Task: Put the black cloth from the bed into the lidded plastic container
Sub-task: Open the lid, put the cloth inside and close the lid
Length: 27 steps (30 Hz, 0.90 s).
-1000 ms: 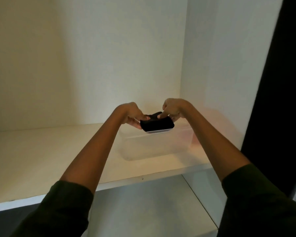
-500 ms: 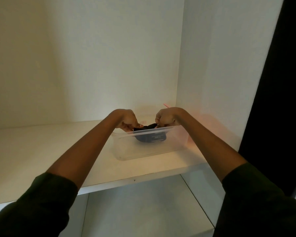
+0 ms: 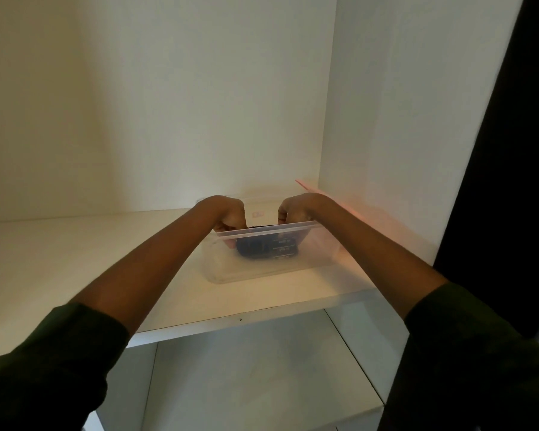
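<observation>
A clear plastic container (image 3: 262,270) stands open on a white shelf (image 3: 75,259), near the right wall. The folded black cloth (image 3: 266,248) sits inside it, seen through the front wall. My left hand (image 3: 227,214) grips the cloth's left end and my right hand (image 3: 296,209) grips its right end, both with fingertips dipped below the container's rim. A pinkish lid (image 3: 305,186) leans behind the container against the right wall; only its edge shows.
White back wall and right side panel (image 3: 402,135) close in the shelf space. A lower shelf (image 3: 246,368) lies beneath. A dark vertical panel (image 3: 511,150) stands at the far right.
Both hands have lowered the black cloth from above the container down into it, and it now rests low inside. The view has shifted slightly.
</observation>
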Motion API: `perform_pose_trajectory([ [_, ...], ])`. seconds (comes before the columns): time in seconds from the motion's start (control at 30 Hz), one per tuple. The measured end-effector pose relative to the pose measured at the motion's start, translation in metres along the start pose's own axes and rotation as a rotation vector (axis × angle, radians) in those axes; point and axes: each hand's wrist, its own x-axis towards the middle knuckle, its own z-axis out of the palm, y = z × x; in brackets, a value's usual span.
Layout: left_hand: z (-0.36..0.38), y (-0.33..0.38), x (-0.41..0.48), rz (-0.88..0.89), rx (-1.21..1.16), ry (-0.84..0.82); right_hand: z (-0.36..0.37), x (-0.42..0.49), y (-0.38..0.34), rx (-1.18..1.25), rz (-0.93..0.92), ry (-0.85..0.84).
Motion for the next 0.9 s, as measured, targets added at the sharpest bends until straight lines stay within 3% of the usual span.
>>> perform_pose_trajectory([
  [0.27,-0.003,0.001,-0.003,0.025,0.024,0.038,-0.005,-0.013,0.000,0.092,0.020,0.115],
  [0.5,-0.015,0.006,-0.002,0.068,-0.052,0.163,-0.046,-0.042,0.010,0.536,0.007,0.362],
  [0.63,-0.022,0.009,-0.008,0.112,-0.107,0.218,-0.057,-0.053,0.025,0.293,0.034,0.546],
  [0.73,-0.025,0.008,-0.011,0.129,-0.127,0.264,-0.049,-0.048,0.037,0.123,0.162,0.397],
  [0.83,-0.025,0.007,-0.013,0.138,-0.153,0.297,-0.037,-0.041,0.049,0.158,0.250,0.240],
  [0.9,-0.025,0.004,-0.013,0.143,-0.170,0.317,-0.031,-0.038,0.052,0.201,0.270,0.232],
])
